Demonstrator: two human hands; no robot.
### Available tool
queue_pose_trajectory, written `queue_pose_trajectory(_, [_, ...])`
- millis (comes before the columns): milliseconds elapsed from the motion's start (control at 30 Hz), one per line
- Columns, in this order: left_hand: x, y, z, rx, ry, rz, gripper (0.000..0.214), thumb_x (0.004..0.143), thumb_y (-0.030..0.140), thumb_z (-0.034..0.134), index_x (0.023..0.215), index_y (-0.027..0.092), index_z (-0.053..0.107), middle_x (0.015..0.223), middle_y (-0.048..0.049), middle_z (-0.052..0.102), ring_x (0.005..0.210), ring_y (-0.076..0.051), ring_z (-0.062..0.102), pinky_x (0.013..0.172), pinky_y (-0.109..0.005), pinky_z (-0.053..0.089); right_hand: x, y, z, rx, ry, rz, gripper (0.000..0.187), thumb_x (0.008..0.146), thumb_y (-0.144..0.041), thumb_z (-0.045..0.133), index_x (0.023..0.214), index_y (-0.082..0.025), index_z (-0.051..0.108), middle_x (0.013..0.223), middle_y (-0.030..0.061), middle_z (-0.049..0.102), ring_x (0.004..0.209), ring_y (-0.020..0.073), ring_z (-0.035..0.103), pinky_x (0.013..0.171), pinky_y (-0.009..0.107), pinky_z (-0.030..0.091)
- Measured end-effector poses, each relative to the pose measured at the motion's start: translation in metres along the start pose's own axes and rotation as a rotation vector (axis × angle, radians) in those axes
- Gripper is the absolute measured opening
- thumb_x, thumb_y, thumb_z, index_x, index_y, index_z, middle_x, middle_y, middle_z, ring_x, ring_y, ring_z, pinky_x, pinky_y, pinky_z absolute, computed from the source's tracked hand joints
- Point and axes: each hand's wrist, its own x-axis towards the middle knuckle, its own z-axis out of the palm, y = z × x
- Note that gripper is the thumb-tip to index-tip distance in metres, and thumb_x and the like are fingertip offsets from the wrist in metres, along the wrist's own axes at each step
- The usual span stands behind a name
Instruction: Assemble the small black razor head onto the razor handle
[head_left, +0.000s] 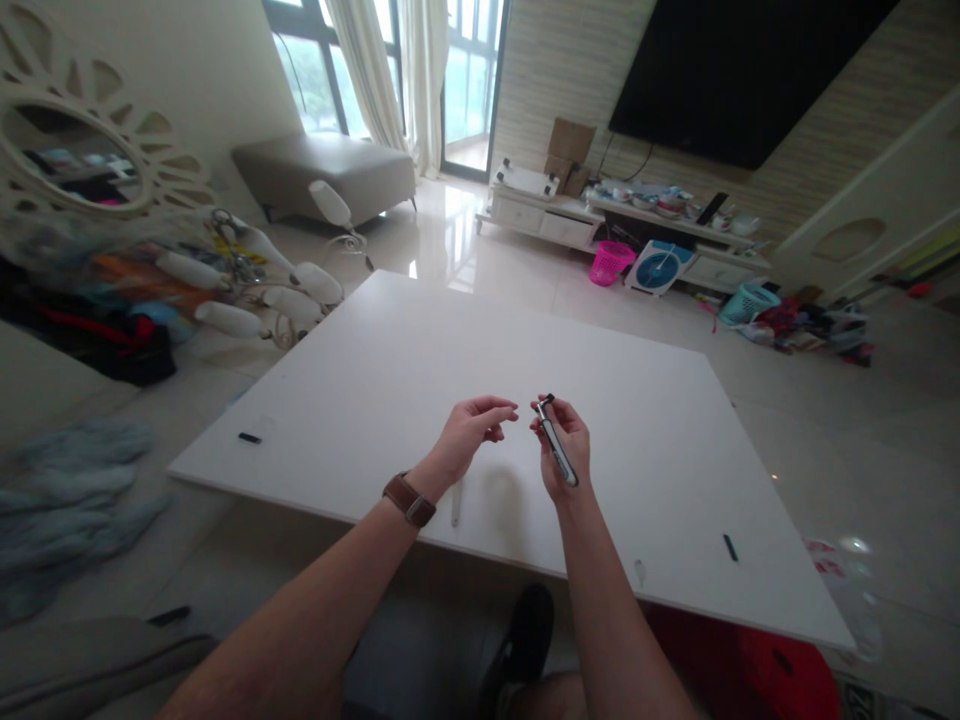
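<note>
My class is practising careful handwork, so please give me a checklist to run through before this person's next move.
1. Right hand holding the handheld tool: ok.
2. Left hand apart from the tool: ok, a gap shows between them.
3. Left fingertips empty: cannot tell, too small to see.
4. Tool's tip safe to touch: cannot tell, its dark end is unclear.
5. White tabletop free of loose pieces: not ok, a black piece lies toward the left and another black piece toward the right.
</note>
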Motion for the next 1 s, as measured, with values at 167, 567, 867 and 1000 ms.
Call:
queue_pose_trajectory(167, [0.001, 0.001, -0.001, 0.140, -0.011, -0.002, 0.026, 0.076, 0.038, 0.073, 0.088, 0.015, 0.077, 0.092, -0.0114, 0.077, 0.069, -0.013, 0.062, 0.065, -0.025, 0.043, 0.000, 0.003, -0.005, -0.203, 0.021, -0.117, 0.032, 0.077, -0.044, 0.076, 0.096, -0.018, 0.072, 0.086, 0.0048, 0.074, 0.069, 0.0138, 0.060, 0.066, 0.030, 0.049])
queue_pose_trajectory(567, [0.001, -0.003, 0.001, 0.223, -0.009, 0.034, 0.024, 0.069, 0.031, 0.084, 0.085, 0.014, 0.076, 0.074, -0.0074, 0.074, 0.063, -0.016, 0.066, 0.061, -0.027, 0.050, -0.002, 0.001, -0.008, -0.382, -0.081, -0.150, 0.031, 0.077, -0.041, 0.077, 0.101, -0.020, 0.075, 0.081, 0.0037, 0.073, 0.069, 0.0168, 0.063, 0.063, 0.030, 0.048])
queue_pose_trajectory(867, [-0.001, -0.008, 0.003, 0.269, -0.023, 0.130, 0.028, 0.069, 0.033, 0.085, 0.088, 0.014, 0.076, 0.071, -0.0063, 0.072, 0.063, -0.017, 0.068, 0.058, -0.025, 0.051, -0.008, -0.009, -0.006, -0.531, -0.043, -0.338, 0.016, 0.084, -0.034, 0.070, 0.093, -0.022, 0.073, 0.094, 0.0039, 0.074, 0.074, 0.0159, 0.062, 0.066, 0.030, 0.046])
queue_pose_trajectory(1000, [-0.002, -0.009, 0.007, 0.191, -0.017, 0.111, 0.034, 0.065, 0.034, 0.089, 0.087, 0.013, 0.074, 0.077, -0.0086, 0.075, 0.067, -0.019, 0.072, 0.066, -0.030, 0.058, -0.008, -0.010, -0.005, -0.511, -0.019, -0.325, 0.021, 0.084, -0.035, 0.070, 0.100, -0.021, 0.073, 0.100, 0.0059, 0.074, 0.081, 0.0175, 0.065, 0.067, 0.030, 0.047])
